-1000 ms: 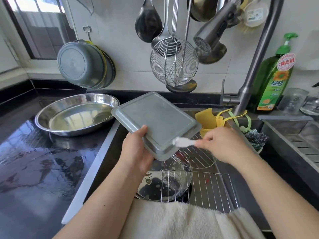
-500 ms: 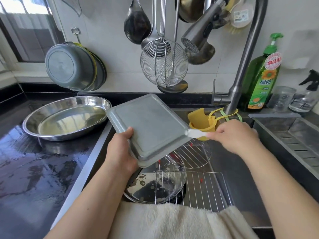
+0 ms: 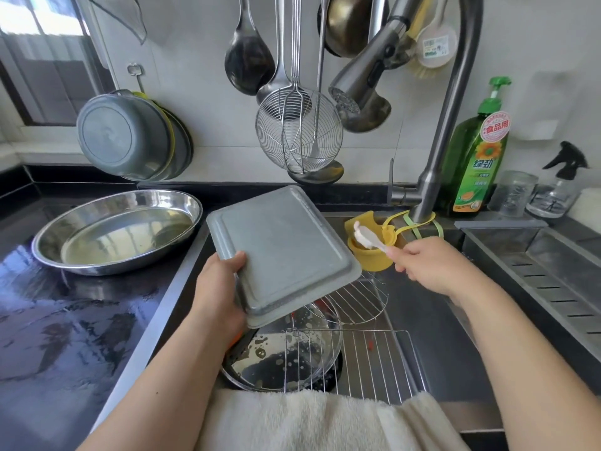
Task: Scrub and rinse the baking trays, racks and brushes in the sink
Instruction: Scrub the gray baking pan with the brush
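My left hand grips the near left edge of a grey rectangular baking tray, held bottom up and tilted over the sink. My right hand pinches the handle of a small white brush, whose head hangs just over a yellow holder at the sink's back. Below the tray lie a round wire rack, a rectangular wire rack and a round soiled metal pan.
A steel oval dish sits on the wet black counter at the left. The faucet arches over the sink, its spray head above the tray. Green soap bottle, strainer, hanging ladles. A white towel drapes the front edge.
My right hand drew the brush away from the tray's right edge, up and to the right, over the yellow holder. The tray stays in my left hand.
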Available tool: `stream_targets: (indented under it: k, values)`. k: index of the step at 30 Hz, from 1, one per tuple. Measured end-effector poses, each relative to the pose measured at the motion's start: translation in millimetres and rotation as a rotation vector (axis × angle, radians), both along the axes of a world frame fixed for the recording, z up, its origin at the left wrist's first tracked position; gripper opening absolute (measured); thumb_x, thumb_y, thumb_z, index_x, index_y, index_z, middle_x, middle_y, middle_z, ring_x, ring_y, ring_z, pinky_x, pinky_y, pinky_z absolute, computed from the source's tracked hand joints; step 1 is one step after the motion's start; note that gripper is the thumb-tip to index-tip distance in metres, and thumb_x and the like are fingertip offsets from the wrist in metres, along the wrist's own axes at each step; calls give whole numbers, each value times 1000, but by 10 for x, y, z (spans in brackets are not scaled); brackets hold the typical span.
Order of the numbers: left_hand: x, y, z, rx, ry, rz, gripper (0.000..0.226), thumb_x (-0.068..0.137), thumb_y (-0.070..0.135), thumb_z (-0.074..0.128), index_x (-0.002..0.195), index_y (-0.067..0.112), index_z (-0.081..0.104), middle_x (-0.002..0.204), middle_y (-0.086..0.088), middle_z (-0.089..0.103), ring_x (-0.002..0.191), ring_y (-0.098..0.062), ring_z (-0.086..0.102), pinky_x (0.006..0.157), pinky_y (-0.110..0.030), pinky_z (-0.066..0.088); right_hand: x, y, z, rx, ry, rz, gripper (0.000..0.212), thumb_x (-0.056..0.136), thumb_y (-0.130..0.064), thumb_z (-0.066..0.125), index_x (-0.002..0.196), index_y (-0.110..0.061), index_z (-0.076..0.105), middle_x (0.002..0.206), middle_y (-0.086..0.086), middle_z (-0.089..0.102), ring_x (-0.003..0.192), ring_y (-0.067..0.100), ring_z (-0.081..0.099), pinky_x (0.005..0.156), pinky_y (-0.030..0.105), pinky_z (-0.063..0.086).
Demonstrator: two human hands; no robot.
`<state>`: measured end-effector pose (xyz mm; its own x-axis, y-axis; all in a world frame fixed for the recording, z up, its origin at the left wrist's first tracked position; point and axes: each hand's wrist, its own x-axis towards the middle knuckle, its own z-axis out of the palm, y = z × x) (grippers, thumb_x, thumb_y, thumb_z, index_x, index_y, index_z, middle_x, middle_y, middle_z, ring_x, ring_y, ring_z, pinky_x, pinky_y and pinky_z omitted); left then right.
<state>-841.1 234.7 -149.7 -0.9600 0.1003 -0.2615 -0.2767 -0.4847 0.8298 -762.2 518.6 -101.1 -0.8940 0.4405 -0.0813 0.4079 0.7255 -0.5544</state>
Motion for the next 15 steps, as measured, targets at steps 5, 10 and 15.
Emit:
stream_targets:
  k: [5,10,15]
  values:
    - [-31,31,8,-89,113,123,27,102,10,58,121,28,66,115,-6,76,106,-31,73,90,-54,60,95,-139,48,-330,-232,125,38,109,-38,41,93,-7,59,66,2,47,49,11,37,48,24,41]
    - [-64,-5,-34,-11,118,156,25,105,10,54,120,27,65,119,-6,75,109,-30,73,89,-52,59,61,-344,-44,-412,-332,90,36,110,-39,35,93,-12,50,66,1,45,46,9,34,44,23,43]
    - [-5,52,-23,-66,159,28,31,103,7,55,127,22,66,120,-10,75,109,-33,73,91,-55,59,-83,-508,-128,-209,-218,73,33,110,-32,32,103,-10,56,66,5,48,50,16,41,47,28,39]
